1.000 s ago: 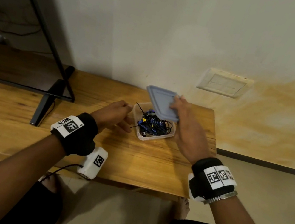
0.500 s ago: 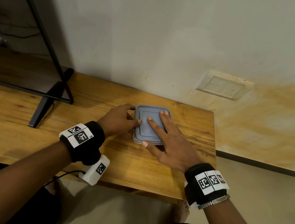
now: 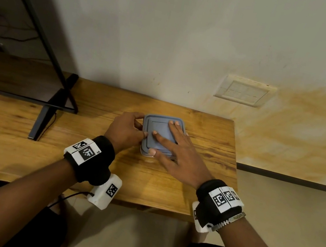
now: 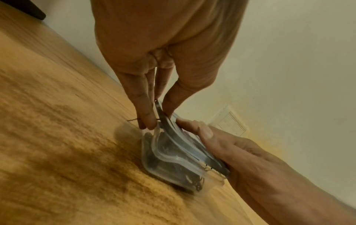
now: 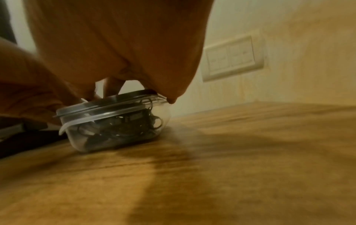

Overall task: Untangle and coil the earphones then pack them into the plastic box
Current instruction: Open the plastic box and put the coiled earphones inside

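Note:
A clear plastic box (image 3: 146,153) stands on the wooden table (image 3: 67,139) with its blue-grey lid (image 3: 157,124) on top. My right hand (image 3: 167,143) lies flat on the lid with fingers spread, pressing down. My left hand (image 3: 135,129) pinches the rim at the box's left edge, thumb on the lid. In the left wrist view the left fingers (image 4: 146,115) pinch the rim of the box (image 4: 163,159). In the right wrist view the dark tangled earphones (image 5: 125,126) show through the box (image 5: 80,143), under the lid (image 5: 108,105). A thin cable end (image 4: 132,120) sticks out by the left fingers.
A black TV stand leg (image 3: 42,121) stands on the table to the left. The wall with a switch plate (image 3: 244,92) is close behind the box. The table's right edge (image 3: 235,158) lies a short way right of the box.
The right hand brought the tilted lid down onto the open box and now lies flat on it. The earphones are covered. The left hand moved to the box's left rim.

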### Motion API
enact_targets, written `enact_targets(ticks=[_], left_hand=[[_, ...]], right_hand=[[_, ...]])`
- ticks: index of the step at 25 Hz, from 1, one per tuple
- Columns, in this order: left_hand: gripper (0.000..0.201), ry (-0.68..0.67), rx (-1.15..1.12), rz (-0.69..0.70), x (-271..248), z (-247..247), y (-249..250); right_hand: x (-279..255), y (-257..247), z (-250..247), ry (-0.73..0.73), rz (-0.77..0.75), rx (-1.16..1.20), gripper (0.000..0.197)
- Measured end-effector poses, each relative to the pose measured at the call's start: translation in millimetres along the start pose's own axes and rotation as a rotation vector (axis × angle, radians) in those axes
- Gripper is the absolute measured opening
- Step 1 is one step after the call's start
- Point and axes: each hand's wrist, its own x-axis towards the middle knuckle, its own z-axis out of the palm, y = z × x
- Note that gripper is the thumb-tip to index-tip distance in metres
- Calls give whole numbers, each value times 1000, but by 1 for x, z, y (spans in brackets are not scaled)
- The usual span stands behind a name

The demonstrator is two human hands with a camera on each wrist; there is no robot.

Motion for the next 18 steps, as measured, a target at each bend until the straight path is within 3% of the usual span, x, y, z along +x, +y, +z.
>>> enact_targets(ticks=[2,5,10,16,18], left_hand=[[59,5,9,23,-1,2,0],[57,7,97,99,-6,7,0],[78,-22,137,153,-13,16,-5],[64,-16,-105,44,-6,14,-13],[61,-9,-153,31,-4,11,-14]], right_hand=[[3,-3,0,29,90,180,56],[9,-2,6,47,207,167,69],[11,-4,20,194,315,250,71],[13,0,23,328,314,9,68],[13,-2,21,290,354,-70,68]])
